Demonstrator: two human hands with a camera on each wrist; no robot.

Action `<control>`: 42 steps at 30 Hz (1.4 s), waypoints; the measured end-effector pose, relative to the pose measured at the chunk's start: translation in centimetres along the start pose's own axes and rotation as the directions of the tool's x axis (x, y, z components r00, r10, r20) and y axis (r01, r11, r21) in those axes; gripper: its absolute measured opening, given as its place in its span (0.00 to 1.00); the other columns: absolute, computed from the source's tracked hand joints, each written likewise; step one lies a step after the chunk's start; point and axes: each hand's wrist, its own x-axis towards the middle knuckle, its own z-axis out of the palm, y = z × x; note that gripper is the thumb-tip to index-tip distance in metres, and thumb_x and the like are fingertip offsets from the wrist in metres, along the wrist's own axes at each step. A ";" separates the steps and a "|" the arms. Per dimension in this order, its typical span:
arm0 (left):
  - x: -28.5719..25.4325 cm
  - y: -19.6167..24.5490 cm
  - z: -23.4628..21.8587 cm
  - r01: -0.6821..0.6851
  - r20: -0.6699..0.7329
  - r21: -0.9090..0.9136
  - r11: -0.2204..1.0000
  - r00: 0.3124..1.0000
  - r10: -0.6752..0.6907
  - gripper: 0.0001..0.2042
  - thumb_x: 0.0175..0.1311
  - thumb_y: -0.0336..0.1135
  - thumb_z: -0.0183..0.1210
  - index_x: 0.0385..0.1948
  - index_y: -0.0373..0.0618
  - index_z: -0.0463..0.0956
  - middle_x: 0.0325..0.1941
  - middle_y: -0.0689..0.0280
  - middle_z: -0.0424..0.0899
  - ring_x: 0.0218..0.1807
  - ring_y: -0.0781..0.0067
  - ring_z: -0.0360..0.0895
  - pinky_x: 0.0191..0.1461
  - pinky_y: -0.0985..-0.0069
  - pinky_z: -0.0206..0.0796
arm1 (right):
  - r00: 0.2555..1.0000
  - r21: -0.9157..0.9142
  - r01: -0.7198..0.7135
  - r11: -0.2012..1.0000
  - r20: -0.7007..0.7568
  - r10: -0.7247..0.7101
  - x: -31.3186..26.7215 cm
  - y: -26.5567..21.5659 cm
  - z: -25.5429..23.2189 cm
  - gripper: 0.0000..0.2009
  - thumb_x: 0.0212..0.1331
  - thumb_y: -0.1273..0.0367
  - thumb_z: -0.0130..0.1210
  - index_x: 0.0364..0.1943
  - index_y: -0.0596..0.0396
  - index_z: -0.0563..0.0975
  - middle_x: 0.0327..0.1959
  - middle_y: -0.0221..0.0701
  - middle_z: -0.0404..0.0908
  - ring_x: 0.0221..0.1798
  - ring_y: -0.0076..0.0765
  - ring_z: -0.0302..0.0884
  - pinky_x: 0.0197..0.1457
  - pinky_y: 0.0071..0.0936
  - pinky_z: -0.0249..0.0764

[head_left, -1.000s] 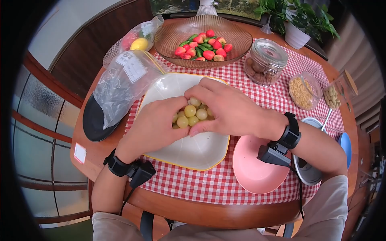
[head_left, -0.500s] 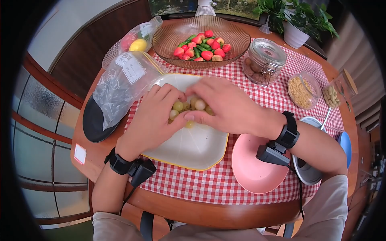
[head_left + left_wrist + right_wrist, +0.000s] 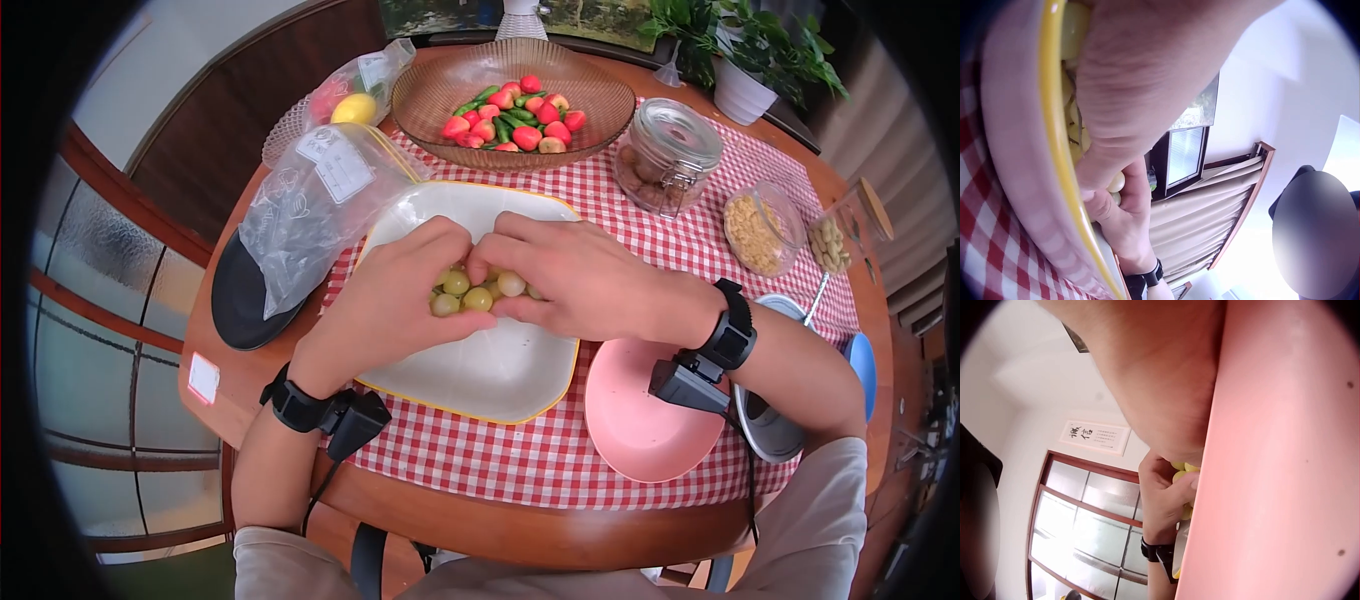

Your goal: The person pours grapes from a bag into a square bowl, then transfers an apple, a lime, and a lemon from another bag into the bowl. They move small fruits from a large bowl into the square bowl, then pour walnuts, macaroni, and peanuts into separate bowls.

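Green grapes (image 3: 478, 298) sit bunched over a white rectangular dish (image 3: 480, 378) with a yellow rim. My left hand (image 3: 400, 295) curls round the bunch from the left. From the right, my right hand (image 3: 575, 278) grips it too, and the two thumbs come close together at its near side. The backs of both hands hide much of the bunch. In the left wrist view, thin stems show between grapes (image 3: 1074, 119) just inside the dish's rim. A few grapes (image 3: 1185, 478) show beyond the pink bowl in the right wrist view.
A pink bowl (image 3: 640, 430) stands right of the dish. Behind are a large amber bowl (image 3: 420, 110) of red fruit and green peppers, and a clip-lid jar (image 3: 670, 160). A plastic bag (image 3: 300, 220) overlaps a black plate (image 3: 245, 305) on the left. Glass containers (image 3: 757, 230) stand farther right.
Both hands stay around the grapes while their fingers shift. A grape below the thumbs half a second ago no longer shows there. The head view has moved slightly.
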 end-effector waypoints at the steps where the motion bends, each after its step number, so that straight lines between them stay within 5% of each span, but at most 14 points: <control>1: 0.0 -0.1 0.1 -0.026 -0.025 -0.008 1.000 0.999 0.026 0.21 0.52 0.38 0.77 0.42 0.43 0.74 0.43 0.62 0.80 0.43 0.56 0.80 0.50 0.67 0.73 | 1.000 0.005 0.011 1.000 -0.019 -0.011 0.0 0.0 0.0 0.16 0.62 0.63 0.66 0.51 0.45 0.75 0.43 0.32 0.77 0.49 0.47 0.82 0.50 0.47 0.76; 8: 0.1 0.0 0.1 -0.022 -0.103 -0.045 0.999 0.995 0.017 0.22 0.51 0.40 0.78 0.39 0.42 0.74 0.40 0.62 0.80 0.42 0.58 0.80 0.49 0.68 0.72 | 0.985 -0.040 0.036 0.999 -0.166 -0.043 0.2 -0.2 -0.1 0.18 0.57 0.67 0.69 0.49 0.45 0.73 0.42 0.31 0.77 0.46 0.47 0.82 0.45 0.45 0.77; 42: 0.3 -0.3 0.4 -0.162 -0.076 0.014 0.987 0.984 0.163 0.11 0.65 0.34 0.64 0.41 0.39 0.75 0.41 0.58 0.76 0.44 0.50 0.74 0.50 0.62 0.68 | 0.996 0.060 -0.032 0.998 -0.080 0.036 0.2 0.0 0.0 0.19 0.58 0.62 0.71 0.48 0.47 0.72 0.44 0.34 0.79 0.47 0.51 0.82 0.48 0.48 0.76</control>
